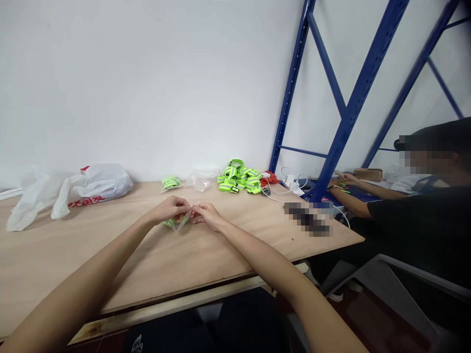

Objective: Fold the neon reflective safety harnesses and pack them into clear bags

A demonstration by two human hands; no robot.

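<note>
Between my two hands is a clear plastic bag (180, 224) with neon-green strap material inside. My left hand (172, 208) pinches the bag's upper edge from the left. From the right, the fingers of my right hand (207, 216) close on the same edge, almost touching the left fingertips. The bag's lower part hangs just over or on the wooden table (176, 264); I cannot tell which. Behind my hands lies another clear bag packed with a green strap (170, 183). A heap of neon-green reflective straps (239, 179) with black buckles lies further right.
Crumpled clear plastic (200, 181) lies by the wall. White plastic bags (95, 184) occupy the back left. A blue metal rack post (344, 117) stands at the table's right end, near white cables (292, 182). Beyond it a person (423, 215) works at another surface.
</note>
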